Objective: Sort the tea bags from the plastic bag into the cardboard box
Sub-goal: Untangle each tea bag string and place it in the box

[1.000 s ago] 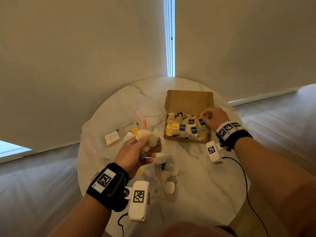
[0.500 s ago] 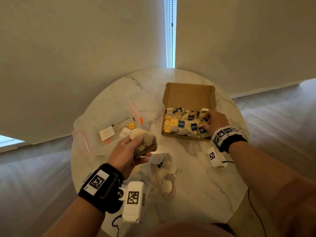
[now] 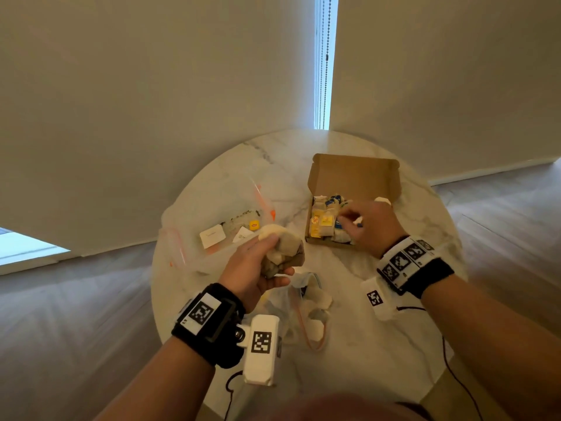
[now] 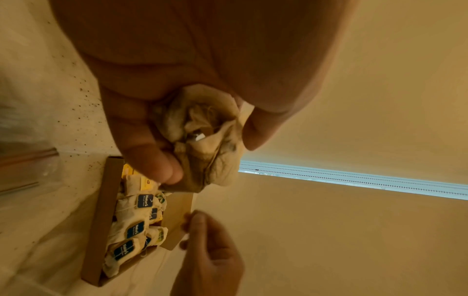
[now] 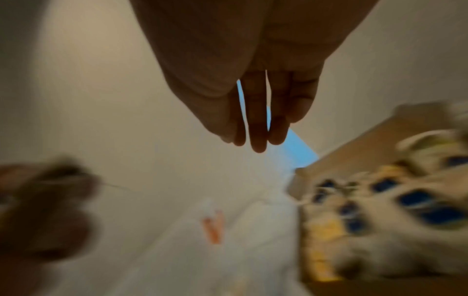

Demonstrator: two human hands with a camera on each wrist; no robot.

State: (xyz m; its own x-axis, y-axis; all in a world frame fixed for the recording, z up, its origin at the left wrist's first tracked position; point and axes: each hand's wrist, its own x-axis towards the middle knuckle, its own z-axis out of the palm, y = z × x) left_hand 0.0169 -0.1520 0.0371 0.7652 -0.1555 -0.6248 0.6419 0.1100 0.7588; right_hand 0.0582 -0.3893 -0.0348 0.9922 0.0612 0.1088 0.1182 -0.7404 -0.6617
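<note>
Item one: round white marble table (image 3: 349, 354), which I am viewing from above. It is carrying everything below.

Item two: open brown cardboard box (image 3: 353, 174), sitting at two o'clock from table centre, long axis running nine to three, lid flap standing at its far side. Rows of tea bags with blue and yellow tags (image 3: 326, 221) are filling it.

Item three: clear plastic bag with orange seal (image 3: 300, 317), lying at six o'clock and still holding a few bags.

Item four: left hand (image 3: 253, 265), fingers curling tight round a crumpled clump of beige tea bags (image 3: 283, 247). The box is lying at two o'clock from this clump.

Item five: right hand (image 3: 368, 229), the nearer one, hovering over the box's near-right corner. It seems to be pinching something small and white, though I cannot tell for certain; the right wrist view shows fingers extended together.
</note>
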